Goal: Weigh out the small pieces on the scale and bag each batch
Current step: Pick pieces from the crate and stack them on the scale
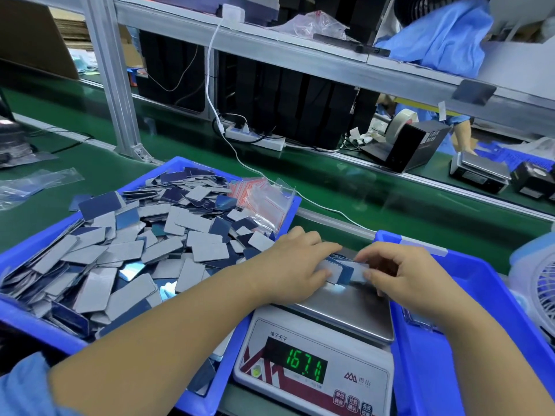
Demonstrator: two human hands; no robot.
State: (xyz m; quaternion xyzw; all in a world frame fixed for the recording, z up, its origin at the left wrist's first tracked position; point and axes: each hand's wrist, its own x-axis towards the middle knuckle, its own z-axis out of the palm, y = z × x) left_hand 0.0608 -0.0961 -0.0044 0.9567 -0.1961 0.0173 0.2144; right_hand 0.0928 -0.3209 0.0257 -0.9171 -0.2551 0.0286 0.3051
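From the head view, both hands are down over the scale [318,352], meeting at the far end of its steel pan [345,310]. The left hand [295,265] lies palm down with fingers stretched forward and close together, resting on a small batch of pieces [341,270], grey and blue rounded rectangles fanned out on the pan. The right hand [411,274] comes in from the other side, fingers curled, thumb and fingertips pinching the right edge of that same batch, so the pieces sit squeezed between the two hands. Just below the wrists, the green display [306,367] glows with digits that look like 167.1, though the last figures are blurred. To the left of the left forearm, a blue tray [30,322] is heaped with the stock of loose pieces [126,250], grey backs and dark blue or mirror-like faces jumbled every way. Beyond the left hand's knuckles, at the far corner of that tray, lies a pile of small clear bags [264,199] with red strips. Under and to the right of the right forearm sits a second blue bin [486,283], touching the scale's side. Past both hands runs the green conveyor belt [360,187], with a white cable [240,159] trailing across it.
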